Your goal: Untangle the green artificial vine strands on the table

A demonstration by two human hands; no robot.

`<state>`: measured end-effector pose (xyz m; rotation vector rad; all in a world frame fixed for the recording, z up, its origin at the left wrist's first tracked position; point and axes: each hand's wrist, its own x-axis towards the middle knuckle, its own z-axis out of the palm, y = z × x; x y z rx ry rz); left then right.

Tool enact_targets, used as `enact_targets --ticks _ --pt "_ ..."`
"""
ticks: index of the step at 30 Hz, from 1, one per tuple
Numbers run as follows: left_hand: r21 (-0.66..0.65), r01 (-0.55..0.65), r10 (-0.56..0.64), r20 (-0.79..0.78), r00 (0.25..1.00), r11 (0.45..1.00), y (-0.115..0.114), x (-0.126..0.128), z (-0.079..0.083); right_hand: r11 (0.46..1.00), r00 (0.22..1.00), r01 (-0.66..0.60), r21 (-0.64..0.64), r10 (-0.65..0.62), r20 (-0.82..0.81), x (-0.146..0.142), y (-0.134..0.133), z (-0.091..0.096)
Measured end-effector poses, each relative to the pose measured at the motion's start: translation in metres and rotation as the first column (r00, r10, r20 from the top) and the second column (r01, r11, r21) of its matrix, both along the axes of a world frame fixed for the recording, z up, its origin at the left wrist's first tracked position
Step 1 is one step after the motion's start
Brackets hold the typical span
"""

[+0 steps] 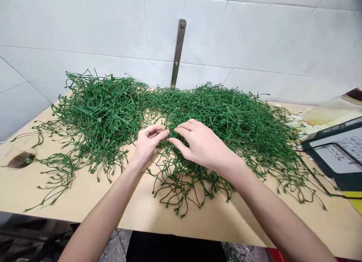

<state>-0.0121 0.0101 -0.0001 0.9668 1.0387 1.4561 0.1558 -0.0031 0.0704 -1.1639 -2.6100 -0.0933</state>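
Observation:
Thin green stems with small forked tips, plastic-looking, lie in a big tangled heap (232, 111) across the table, with another mound (104, 107) to the left. Between these mounds, my left hand (149, 143) has thumb and fingers pinched together on what looks like a green stem, its ends hard to separate from the pile behind. My right hand (198, 143) hovers close by over the larger heap's near side. Its thumb and index finger are apart, and I see nothing between them. A looser bunch of stems (181, 186) spreads below both hands toward the table's front.
The pale wooden table (135, 213) stands against a white tiled wall with a metal bracket (178, 52). At the right is a dark box (336, 152) with a white label, beside a black cord and pale pieces. A clear cup with brown liquid (21, 160) is at far left.

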Motion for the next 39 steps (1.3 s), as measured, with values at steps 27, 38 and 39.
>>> enact_targets --ticks 27,38,39 --pt "0.122 0.062 -0.013 -0.364 0.931 0.991 -0.002 0.002 0.007 0.953 0.808 -0.298 0.056 0.283 -0.516 -0.015 0.054 -0.050" --pt "-0.015 0.296 -0.296 -0.061 0.953 0.955 0.000 -0.003 -0.006 0.923 0.755 -0.383 -0.039 0.289 -0.588 -0.011 0.056 -0.053" --pt "-0.025 0.297 -0.298 -0.039 0.954 0.954 0.001 -0.003 -0.006 0.919 0.759 -0.390 -0.063 0.282 -0.587 -0.011 0.057 -0.053"
